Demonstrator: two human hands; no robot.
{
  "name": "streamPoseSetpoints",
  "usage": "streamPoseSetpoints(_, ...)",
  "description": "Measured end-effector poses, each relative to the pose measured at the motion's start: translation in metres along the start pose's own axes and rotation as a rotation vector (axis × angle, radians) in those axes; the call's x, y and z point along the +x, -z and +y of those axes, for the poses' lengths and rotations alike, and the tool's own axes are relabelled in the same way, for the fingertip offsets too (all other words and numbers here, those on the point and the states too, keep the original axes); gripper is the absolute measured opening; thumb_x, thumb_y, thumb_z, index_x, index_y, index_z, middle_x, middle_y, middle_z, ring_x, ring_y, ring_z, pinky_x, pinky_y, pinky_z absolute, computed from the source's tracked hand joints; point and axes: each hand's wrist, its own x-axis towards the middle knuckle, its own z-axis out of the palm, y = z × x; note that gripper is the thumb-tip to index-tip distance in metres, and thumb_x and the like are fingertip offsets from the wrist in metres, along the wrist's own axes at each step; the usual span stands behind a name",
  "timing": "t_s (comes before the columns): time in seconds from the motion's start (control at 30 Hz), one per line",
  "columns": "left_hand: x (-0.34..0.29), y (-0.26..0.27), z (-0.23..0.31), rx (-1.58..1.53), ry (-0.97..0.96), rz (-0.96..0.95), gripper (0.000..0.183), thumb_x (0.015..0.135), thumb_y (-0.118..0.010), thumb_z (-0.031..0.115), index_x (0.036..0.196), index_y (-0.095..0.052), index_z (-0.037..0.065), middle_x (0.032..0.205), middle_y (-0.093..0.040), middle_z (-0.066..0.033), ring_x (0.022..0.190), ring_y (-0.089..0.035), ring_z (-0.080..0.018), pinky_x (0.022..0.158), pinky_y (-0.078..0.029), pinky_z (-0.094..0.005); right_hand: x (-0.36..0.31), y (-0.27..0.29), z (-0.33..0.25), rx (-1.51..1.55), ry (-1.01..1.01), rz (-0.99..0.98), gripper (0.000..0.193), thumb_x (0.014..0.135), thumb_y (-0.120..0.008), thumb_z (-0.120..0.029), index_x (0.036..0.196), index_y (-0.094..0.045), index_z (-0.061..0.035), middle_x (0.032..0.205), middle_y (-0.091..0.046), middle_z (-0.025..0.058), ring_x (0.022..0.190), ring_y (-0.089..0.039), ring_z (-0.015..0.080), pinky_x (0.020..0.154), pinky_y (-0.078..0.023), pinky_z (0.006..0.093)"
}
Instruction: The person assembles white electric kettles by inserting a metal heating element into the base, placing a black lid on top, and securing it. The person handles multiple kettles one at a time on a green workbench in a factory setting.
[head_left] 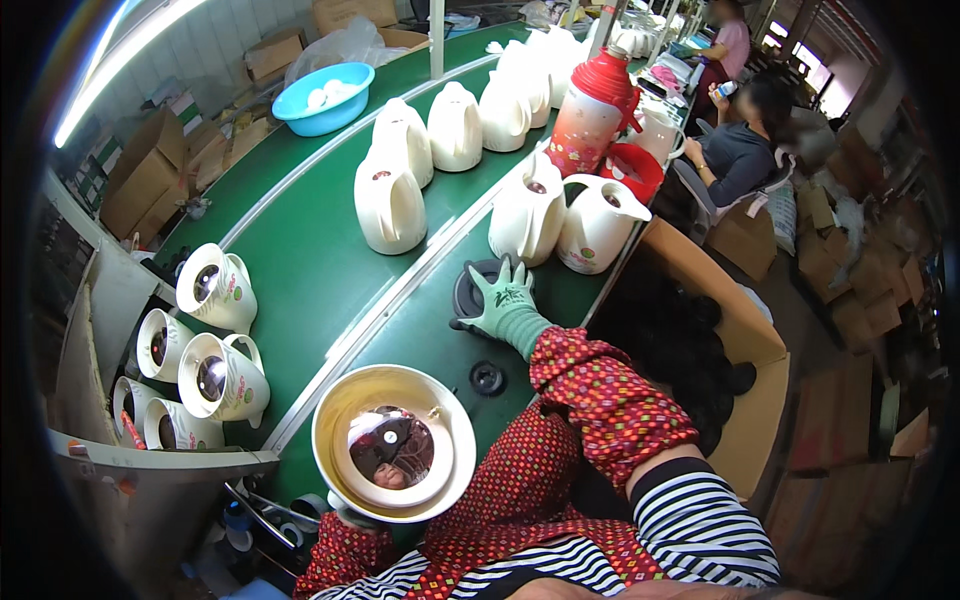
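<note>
My left hand, mostly hidden, holds a cream vacuum jug with its open round end toward me. A shiny, mirror-like inner liner sits inside that opening. My right hand, in a pale green glove, reaches over the green work surface. Its fingers are spread round the rim of a black round base piece lying there. Between the jug and my right sleeve lies a smaller black ring-shaped part.
Cream jugs stand in a row on the green conveyor; others lie tipped at the left. Ahead are a red flask and blue basin. A carton of black parts stands right; a co-worker sits beyond.
</note>
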Motion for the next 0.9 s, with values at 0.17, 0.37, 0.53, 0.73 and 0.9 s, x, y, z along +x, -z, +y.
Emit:
streamPoseSetpoints(0.17,0.002,0.011,0.008,0.003,-0.016,0.03,0.047,0.102,-0.064,0.01,0.147,-0.053,0.0,0.146,-0.061,-0.0198,0.126,-0.064,-0.0291,0.109,-0.053,-0.0451,0.016,-0.024,0.01,0.073,-0.026,0.079,0.102,0.077,-0.071,-0.08,0.163,-0.042,-0.0349,0.162,-0.03,0.0359,0.145,-0.033,0.0544,0.119,-0.026,0.0677)
streamPoseSetpoints(0.37,0.0,-0.001,0.006,-0.001,-0.01,-0.004,0.045,0.101,-0.065,0.009,0.144,-0.055,0.0,0.144,-0.063,-0.0196,0.123,-0.066,-0.0287,0.108,-0.053,-0.0452,-0.076,0.025,0.01,0.604,0.231,0.481,0.091,0.079,-0.082,-0.056,0.156,-0.052,-0.0182,0.155,-0.043,0.0264,0.133,-0.043,0.0453,0.114,-0.035,0.0548)
streamPoseSetpoints(0.53,0.005,-0.031,-0.013,-0.058,0.028,-0.148,0.043,0.101,-0.066,0.009,0.142,-0.057,0.0,0.142,-0.064,-0.0194,0.12,-0.067,-0.0283,0.107,-0.054,-0.0452,-0.201,0.063,0.01,0.884,0.612,0.429,0.104,0.079,-0.083,-0.057,0.16,-0.045,-0.0044,0.162,-0.036,0.0292,0.147,-0.037,0.0487,0.123,-0.027,0.0551)
streamPoseSetpoints(0.73,0.0,-0.074,-0.032,-0.085,0.102,-0.313,0.041,0.1,-0.067,0.008,0.139,-0.06,-0.001,0.14,-0.065,-0.0192,0.117,-0.068,-0.0279,0.106,-0.055,-0.0453,-0.27,0.056,0.026,0.999,0.569,0.42,0.104,0.08,-0.083,-0.058,0.161,-0.045,-0.006,0.165,-0.033,0.028,0.151,-0.033,0.046,0.124,-0.025,0.0543)
streamPoseSetpoints(0.9,-0.012,-0.094,-0.038,-0.086,0.108,-0.366,0.039,0.099,-0.067,0.007,0.137,-0.062,-0.001,0.138,-0.067,-0.0191,0.115,-0.069,-0.0275,0.105,-0.055,-0.0454,-0.304,0.059,0.035,1.067,0.617,0.425,0.1,0.081,-0.083,-0.057,0.159,-0.048,-0.0055,0.167,-0.031,0.0269,0.153,-0.032,0.0453,0.125,-0.024,0.0546)
